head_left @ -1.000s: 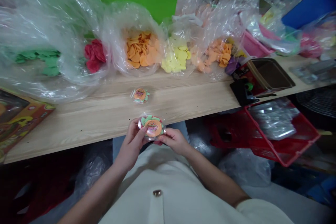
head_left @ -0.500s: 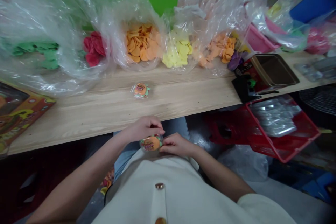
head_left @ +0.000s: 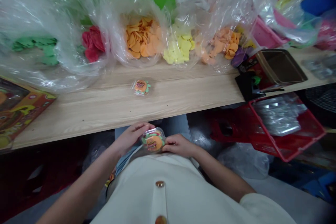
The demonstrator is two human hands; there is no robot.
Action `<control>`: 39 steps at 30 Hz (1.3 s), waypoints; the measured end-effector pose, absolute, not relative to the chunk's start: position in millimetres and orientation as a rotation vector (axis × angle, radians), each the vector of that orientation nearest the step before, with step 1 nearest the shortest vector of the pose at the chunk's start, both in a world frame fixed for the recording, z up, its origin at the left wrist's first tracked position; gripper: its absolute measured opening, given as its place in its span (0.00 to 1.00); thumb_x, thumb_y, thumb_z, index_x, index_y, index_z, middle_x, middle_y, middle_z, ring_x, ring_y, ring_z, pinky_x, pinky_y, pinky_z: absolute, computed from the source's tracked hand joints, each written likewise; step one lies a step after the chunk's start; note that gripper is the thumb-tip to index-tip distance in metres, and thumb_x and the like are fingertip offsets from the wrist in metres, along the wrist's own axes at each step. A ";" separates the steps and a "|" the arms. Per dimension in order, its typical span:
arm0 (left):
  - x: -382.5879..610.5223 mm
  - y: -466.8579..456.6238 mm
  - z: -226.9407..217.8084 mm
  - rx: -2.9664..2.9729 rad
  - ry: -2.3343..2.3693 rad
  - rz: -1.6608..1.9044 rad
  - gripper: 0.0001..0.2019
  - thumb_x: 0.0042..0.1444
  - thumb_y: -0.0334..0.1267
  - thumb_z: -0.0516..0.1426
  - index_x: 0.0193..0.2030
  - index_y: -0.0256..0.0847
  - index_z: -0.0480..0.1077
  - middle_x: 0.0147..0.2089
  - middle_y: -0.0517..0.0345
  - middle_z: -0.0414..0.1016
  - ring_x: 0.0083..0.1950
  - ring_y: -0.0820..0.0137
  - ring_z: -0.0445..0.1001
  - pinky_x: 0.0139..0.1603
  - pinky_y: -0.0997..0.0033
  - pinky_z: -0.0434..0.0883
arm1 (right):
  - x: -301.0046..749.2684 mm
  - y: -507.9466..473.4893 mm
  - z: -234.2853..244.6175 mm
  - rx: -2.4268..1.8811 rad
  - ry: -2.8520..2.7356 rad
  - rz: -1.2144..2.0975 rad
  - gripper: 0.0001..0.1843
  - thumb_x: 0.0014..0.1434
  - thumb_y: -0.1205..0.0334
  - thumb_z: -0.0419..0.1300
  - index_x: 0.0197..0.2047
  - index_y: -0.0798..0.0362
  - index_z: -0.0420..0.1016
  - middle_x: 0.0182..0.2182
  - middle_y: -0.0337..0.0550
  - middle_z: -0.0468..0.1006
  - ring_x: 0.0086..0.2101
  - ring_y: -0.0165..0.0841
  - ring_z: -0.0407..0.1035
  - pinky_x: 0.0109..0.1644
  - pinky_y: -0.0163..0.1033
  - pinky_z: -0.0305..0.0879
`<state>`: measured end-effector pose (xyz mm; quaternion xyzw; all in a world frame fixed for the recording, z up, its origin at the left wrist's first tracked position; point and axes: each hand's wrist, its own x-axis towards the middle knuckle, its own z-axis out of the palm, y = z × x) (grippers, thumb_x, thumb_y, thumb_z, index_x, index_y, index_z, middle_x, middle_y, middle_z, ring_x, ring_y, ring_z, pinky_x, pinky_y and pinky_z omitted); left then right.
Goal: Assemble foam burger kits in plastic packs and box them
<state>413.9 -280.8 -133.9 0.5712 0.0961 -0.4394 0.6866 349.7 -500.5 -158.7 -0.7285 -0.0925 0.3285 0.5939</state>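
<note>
The left hand is half curled, its fingers gripping the left edge of a small, clear, crinkled plastic packet, while the right hand is closed in a light pinch on the packet's lower right side. The packet is held between them, just in front of a cream buttoned top and just below the front edge of a pale wood-grain bench. Through the glossy film shows a flat, round orange disc printed with a burger and dark lettering, set on a scalloped green shape with a hint of pink.

A matching small packet lies flat on the bench, near the hands. Beyond it, a row of large, limp, transparent plastic bags holds flat cut-out pieces: green, red, orange, pale yellow and peach-orange. At the bench's left end sits a printed orange cardboard box. To the right are a shallow brown tray and a pink plastic crate. Below the bench, a red plastic basket holds clear plastic packets
</note>
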 end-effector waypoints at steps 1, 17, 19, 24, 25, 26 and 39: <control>403.1 -280.0 -136.9 1.202 0.312 -0.928 0.11 0.51 0.44 0.58 0.38 0.40 0.71 0.37 0.57 0.74 0.37 0.72 0.72 0.37 0.74 0.69 | 348.9 -499.2 -159.4 -1.648 -0.126 0.747 0.16 0.52 0.52 0.59 0.23 0.56 0.70 0.20 0.33 0.66 0.23 0.24 0.58 0.27 0.29 0.53; 399.0 -299.0 -123.5 1.131 0.362 -0.558 0.09 0.46 0.38 0.62 0.35 0.38 0.72 0.30 0.61 0.71 0.30 0.78 0.67 0.35 0.78 0.67 | 348.6 -478.7 -154.8 -1.519 -0.072 0.687 0.17 0.56 0.48 0.55 0.36 0.51 0.77 0.38 0.41 0.77 0.41 0.35 0.69 0.49 0.41 0.61; 400.8 -290.6 -122.9 1.209 0.300 -0.652 0.09 0.47 0.39 0.61 0.36 0.38 0.71 0.30 0.62 0.70 0.30 0.78 0.66 0.33 0.78 0.65 | 355.7 -496.7 -150.4 -1.577 -0.118 0.738 0.17 0.54 0.47 0.57 0.39 0.51 0.74 0.37 0.41 0.75 0.39 0.33 0.68 0.45 0.40 0.62; 400.1 -282.9 -123.5 1.388 0.117 -0.873 0.09 0.49 0.41 0.59 0.35 0.39 0.71 0.32 0.61 0.71 0.31 0.75 0.66 0.34 0.76 0.63 | 378.6 -516.6 -137.7 -1.737 -0.145 0.687 0.15 0.60 0.49 0.50 0.34 0.53 0.63 0.26 0.35 0.65 0.28 0.27 0.61 0.32 0.33 0.59; 398.0 -283.8 -124.4 1.425 0.094 -0.887 0.09 0.49 0.41 0.59 0.35 0.39 0.71 0.32 0.60 0.72 0.32 0.74 0.67 0.35 0.75 0.64 | 379.5 -514.2 -135.3 -1.803 -0.230 0.714 0.14 0.60 0.50 0.49 0.32 0.53 0.62 0.26 0.34 0.64 0.27 0.26 0.60 0.31 0.32 0.57; 395.0 -285.2 -125.4 1.460 0.092 -0.884 0.10 0.49 0.41 0.59 0.35 0.39 0.72 0.32 0.59 0.72 0.33 0.73 0.68 0.35 0.74 0.64 | 378.7 -510.8 -133.2 -1.878 -0.309 0.724 0.14 0.61 0.52 0.49 0.31 0.53 0.61 0.26 0.34 0.64 0.27 0.26 0.58 0.30 0.32 0.55; 365.8 -288.5 -129.9 1.675 0.022 -0.734 0.09 0.51 0.42 0.55 0.34 0.40 0.73 0.35 0.55 0.75 0.37 0.69 0.71 0.40 0.69 0.68 | 342.4 -501.9 -129.4 -2.162 -0.487 0.560 0.11 0.63 0.59 0.44 0.30 0.52 0.59 0.27 0.38 0.64 0.28 0.28 0.56 0.31 0.34 0.51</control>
